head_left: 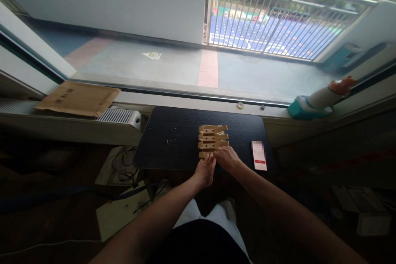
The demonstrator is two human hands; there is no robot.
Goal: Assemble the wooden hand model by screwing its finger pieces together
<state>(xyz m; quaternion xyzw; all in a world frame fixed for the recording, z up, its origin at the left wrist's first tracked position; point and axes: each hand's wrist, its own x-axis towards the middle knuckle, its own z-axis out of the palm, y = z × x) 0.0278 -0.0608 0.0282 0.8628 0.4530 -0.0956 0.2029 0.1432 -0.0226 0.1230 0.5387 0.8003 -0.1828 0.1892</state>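
Several light wooden clothespin-like pieces [213,137] lie stacked in a row on a small black table [173,144]. Both my hands rest on the nearest piece at the table's front. My left hand [204,170] pinches its left end with closed fingers. My right hand [227,157] covers its right end, fingers curled over it. Most of that nearest piece is hidden under my fingers.
A white and red card [259,156] lies at the table's right. Small white specks [173,135] dot the tabletop. A cardboard sheet [77,98] lies on the radiator to the left, a teal and white object [315,102] sits on the sill. Cables and paper lie on the floor [123,210].
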